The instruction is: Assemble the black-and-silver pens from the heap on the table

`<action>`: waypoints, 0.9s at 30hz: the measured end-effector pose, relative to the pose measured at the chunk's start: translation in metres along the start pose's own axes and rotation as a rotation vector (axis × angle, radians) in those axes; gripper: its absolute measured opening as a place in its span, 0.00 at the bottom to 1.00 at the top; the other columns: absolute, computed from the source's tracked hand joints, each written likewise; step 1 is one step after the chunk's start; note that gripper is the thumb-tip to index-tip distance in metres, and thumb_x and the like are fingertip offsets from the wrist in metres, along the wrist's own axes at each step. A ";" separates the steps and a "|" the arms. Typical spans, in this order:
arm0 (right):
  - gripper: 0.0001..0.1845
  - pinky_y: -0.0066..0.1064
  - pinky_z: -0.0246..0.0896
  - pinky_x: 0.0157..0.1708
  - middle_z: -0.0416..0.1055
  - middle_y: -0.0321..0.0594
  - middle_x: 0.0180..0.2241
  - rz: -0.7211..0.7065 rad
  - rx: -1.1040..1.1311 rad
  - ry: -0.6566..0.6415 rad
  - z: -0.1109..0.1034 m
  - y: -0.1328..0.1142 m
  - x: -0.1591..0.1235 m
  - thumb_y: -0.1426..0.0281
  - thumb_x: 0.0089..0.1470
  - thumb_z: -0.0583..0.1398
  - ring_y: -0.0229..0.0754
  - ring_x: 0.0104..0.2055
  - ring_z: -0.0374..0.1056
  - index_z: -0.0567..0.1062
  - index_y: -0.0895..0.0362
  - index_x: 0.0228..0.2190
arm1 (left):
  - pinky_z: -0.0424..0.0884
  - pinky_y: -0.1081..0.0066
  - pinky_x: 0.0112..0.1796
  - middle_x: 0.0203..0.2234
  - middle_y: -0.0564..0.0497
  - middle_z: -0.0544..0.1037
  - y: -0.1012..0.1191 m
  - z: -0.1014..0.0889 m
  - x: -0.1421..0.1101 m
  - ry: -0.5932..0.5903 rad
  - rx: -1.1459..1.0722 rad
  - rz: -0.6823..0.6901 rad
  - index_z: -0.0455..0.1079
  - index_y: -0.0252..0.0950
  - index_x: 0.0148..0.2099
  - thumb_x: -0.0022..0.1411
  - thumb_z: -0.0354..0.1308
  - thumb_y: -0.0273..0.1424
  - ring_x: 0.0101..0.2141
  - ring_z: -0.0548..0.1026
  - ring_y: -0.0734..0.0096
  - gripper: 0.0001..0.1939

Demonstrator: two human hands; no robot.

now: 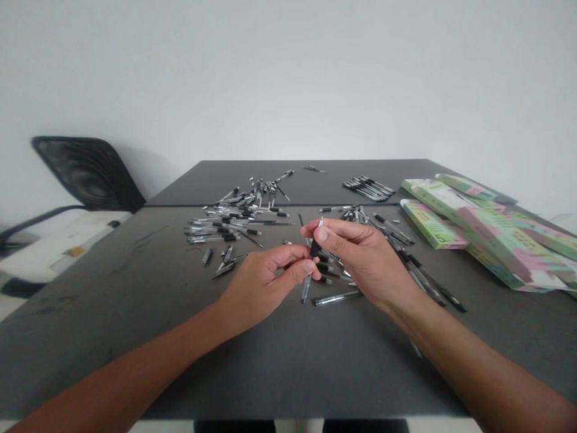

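Between my two hands is a pen [306, 290] with a clear barrel and a black grip, its metal tip pointing up and away. My left hand [274, 273] pinches it around the lower end of the grip. Near the tip, the thumb and fingers of my right hand [354, 249] are closed on the same pen. Behind and below my hands lie loose pen parts, partly hidden by my fingers. A clear pen barrel [337, 298] rests on the table just under my right hand.
A heap of pens [225, 225] and parts spreads over the table [270, 361] to the left. A row of pens [368, 187] lies at the back right. Green and pink cartons [487, 234] are stacked at the right. A black mesh chair [88, 168] stands at the left.
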State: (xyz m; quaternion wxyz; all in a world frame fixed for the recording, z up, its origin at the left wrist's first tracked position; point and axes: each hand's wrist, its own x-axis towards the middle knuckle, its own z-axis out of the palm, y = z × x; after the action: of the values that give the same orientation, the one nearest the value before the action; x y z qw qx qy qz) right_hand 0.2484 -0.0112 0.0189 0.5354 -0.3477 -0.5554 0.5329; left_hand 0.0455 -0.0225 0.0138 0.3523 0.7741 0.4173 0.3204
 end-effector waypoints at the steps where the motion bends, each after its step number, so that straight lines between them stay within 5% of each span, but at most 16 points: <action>1: 0.14 0.39 0.72 0.54 0.86 0.38 0.42 0.014 0.008 0.017 0.001 0.000 0.000 0.55 0.53 0.75 0.45 0.48 0.79 0.89 0.49 0.37 | 0.65 0.73 0.31 0.30 0.55 0.84 0.001 0.000 0.000 0.001 0.004 -0.001 0.82 0.40 0.43 0.75 0.57 0.42 0.28 0.76 0.73 0.16; 6: 0.22 0.42 0.73 0.55 0.84 0.41 0.53 0.060 0.158 -0.096 0.008 -0.006 -0.005 0.48 0.62 0.67 0.49 0.55 0.78 0.86 0.47 0.49 | 0.69 0.73 0.35 0.32 0.56 0.85 0.003 0.001 0.000 0.011 -0.043 0.007 0.83 0.41 0.43 0.75 0.58 0.40 0.31 0.79 0.72 0.14; 10: 0.17 0.45 0.68 0.62 0.79 0.38 0.60 0.008 0.130 -0.131 0.007 -0.008 -0.006 0.52 0.67 0.64 0.50 0.64 0.72 0.87 0.45 0.49 | 0.69 0.74 0.36 0.32 0.56 0.86 0.002 0.003 0.001 0.008 -0.054 0.025 0.82 0.40 0.42 0.75 0.58 0.39 0.32 0.79 0.73 0.14; 17: 0.13 0.35 0.74 0.42 0.85 0.37 0.43 0.038 0.066 -0.007 0.003 0.002 0.000 0.56 0.52 0.76 0.43 0.42 0.79 0.87 0.48 0.38 | 0.67 0.73 0.33 0.30 0.55 0.84 -0.002 0.003 0.000 -0.013 -0.020 0.021 0.82 0.40 0.42 0.75 0.57 0.41 0.29 0.77 0.73 0.16; 22: 0.21 0.42 0.69 0.60 0.82 0.39 0.57 0.040 0.119 -0.075 0.005 -0.001 -0.003 0.49 0.64 0.66 0.48 0.61 0.74 0.86 0.46 0.51 | 0.68 0.74 0.35 0.32 0.55 0.84 -0.001 0.003 0.000 -0.005 -0.045 0.013 0.82 0.40 0.43 0.76 0.57 0.41 0.32 0.78 0.73 0.15; 27: 0.14 0.45 0.67 0.63 0.82 0.36 0.57 0.007 0.036 -0.058 0.000 0.000 -0.002 0.53 0.63 0.68 0.50 0.62 0.74 0.88 0.43 0.47 | 0.66 0.74 0.32 0.31 0.54 0.84 0.000 0.002 0.000 -0.009 -0.027 -0.002 0.82 0.40 0.43 0.76 0.56 0.43 0.29 0.76 0.73 0.17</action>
State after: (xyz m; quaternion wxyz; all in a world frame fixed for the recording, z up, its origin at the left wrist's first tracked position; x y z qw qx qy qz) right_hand 0.2485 -0.0136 0.0185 0.5234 -0.3245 -0.5598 0.5545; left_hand 0.0473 -0.0228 0.0123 0.3651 0.7701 0.4122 0.3222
